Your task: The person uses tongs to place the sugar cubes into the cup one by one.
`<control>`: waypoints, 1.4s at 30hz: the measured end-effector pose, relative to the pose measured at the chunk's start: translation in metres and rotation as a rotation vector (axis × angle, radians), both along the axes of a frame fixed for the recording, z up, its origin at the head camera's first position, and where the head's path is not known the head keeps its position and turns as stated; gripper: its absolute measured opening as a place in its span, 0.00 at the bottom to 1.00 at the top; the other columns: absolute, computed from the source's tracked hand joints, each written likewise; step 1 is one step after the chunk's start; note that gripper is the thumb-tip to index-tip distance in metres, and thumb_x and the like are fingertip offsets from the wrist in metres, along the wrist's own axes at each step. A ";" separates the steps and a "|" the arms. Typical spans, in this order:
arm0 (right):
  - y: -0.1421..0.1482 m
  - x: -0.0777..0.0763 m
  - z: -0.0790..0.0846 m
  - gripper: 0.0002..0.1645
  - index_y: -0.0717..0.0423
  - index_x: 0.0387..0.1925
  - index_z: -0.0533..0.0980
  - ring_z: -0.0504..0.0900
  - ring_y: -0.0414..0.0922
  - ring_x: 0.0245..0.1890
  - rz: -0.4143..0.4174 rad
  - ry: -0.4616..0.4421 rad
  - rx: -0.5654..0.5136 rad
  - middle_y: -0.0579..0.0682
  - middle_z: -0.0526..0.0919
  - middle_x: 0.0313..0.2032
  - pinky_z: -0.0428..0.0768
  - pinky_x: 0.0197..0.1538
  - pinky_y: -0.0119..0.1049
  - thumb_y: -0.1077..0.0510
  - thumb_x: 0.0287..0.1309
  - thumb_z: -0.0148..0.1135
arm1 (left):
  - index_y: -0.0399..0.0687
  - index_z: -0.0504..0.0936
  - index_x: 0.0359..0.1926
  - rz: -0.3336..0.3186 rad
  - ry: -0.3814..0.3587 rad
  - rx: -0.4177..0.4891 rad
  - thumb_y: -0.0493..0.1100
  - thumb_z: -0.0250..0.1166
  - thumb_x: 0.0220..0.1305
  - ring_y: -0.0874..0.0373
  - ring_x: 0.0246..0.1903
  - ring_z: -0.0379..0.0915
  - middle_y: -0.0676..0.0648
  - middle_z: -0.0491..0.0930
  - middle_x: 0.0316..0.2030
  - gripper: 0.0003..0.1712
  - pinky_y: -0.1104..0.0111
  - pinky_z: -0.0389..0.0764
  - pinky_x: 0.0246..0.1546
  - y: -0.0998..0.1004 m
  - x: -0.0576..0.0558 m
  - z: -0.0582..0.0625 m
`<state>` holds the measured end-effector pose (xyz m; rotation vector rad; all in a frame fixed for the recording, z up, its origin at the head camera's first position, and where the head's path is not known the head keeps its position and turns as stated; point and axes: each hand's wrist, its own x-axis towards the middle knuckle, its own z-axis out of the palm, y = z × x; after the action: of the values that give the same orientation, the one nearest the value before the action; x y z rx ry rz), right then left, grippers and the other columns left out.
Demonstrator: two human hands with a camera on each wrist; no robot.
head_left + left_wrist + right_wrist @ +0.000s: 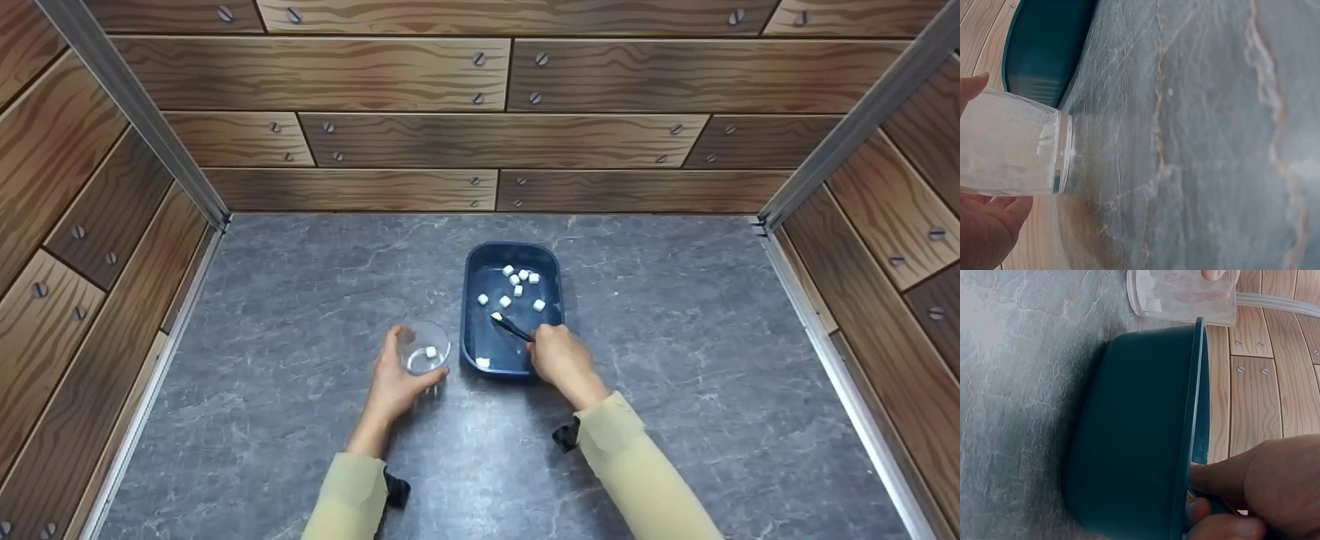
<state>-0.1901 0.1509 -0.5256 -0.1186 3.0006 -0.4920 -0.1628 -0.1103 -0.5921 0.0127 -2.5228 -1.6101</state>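
Observation:
My left hand (391,379) grips a clear cup (423,336), thumb and fingers around its sides, and one white cube (430,352) lies inside. In the left wrist view the cup (1008,146) stands on the floor, its base against the surface. My right hand (562,360) holds dark tweezers (514,328) over the right edge of a blue tray (466,330). A white cube (496,316) shows right at their tips. Several more white cubes (514,280) lie in the tray, mostly toward its far end. In the right wrist view the tray wall hides the tweezers' tips.
The tray stands just right of the cup on a grey marbled surface (315,300). Wood-patterned panels (420,139) wall in the back and both sides, with metal strips (840,367) along the edges.

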 end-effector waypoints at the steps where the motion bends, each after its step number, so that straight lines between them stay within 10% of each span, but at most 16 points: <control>1: 0.000 0.000 0.000 0.09 0.59 0.30 0.82 0.83 0.58 0.29 0.002 0.004 0.000 0.62 0.84 0.30 0.80 0.28 0.53 0.58 0.62 0.63 | 0.38 0.65 0.63 -0.001 0.002 0.000 0.47 0.83 0.38 0.42 0.58 0.70 0.37 0.75 0.57 0.53 0.53 0.67 0.61 0.000 0.000 0.000; 14: 0.003 0.003 -0.003 0.08 0.58 0.33 0.84 0.81 0.54 0.25 -0.005 0.010 -0.029 0.59 0.83 0.27 0.79 0.25 0.49 0.58 0.63 0.62 | 0.39 0.63 0.66 0.001 -0.021 -0.011 0.47 0.82 0.39 0.42 0.60 0.68 0.36 0.73 0.60 0.54 0.52 0.67 0.62 0.002 0.001 0.001; 26: 0.012 0.011 0.007 0.14 0.57 0.51 0.83 0.74 0.43 0.19 -0.039 -0.092 -0.281 0.49 0.81 0.25 0.72 0.23 0.37 0.59 0.67 0.60 | 0.38 0.64 0.64 -0.010 0.001 0.026 0.46 0.83 0.39 0.42 0.60 0.68 0.35 0.73 0.59 0.53 0.52 0.66 0.63 0.001 -0.001 -0.001; 42: 0.010 0.032 0.021 0.15 0.60 0.50 0.83 0.65 0.39 0.15 0.044 0.018 -0.449 0.42 0.71 0.16 0.65 0.20 0.33 0.60 0.64 0.63 | 0.37 0.64 0.63 -0.012 0.011 0.045 0.44 0.83 0.38 0.42 0.60 0.68 0.35 0.74 0.58 0.52 0.53 0.65 0.63 0.000 -0.001 -0.002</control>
<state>-0.1578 0.1614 -0.5043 -0.2209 2.8399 -1.1538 -0.1637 -0.1099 -0.5942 -0.0061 -2.4831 -1.6666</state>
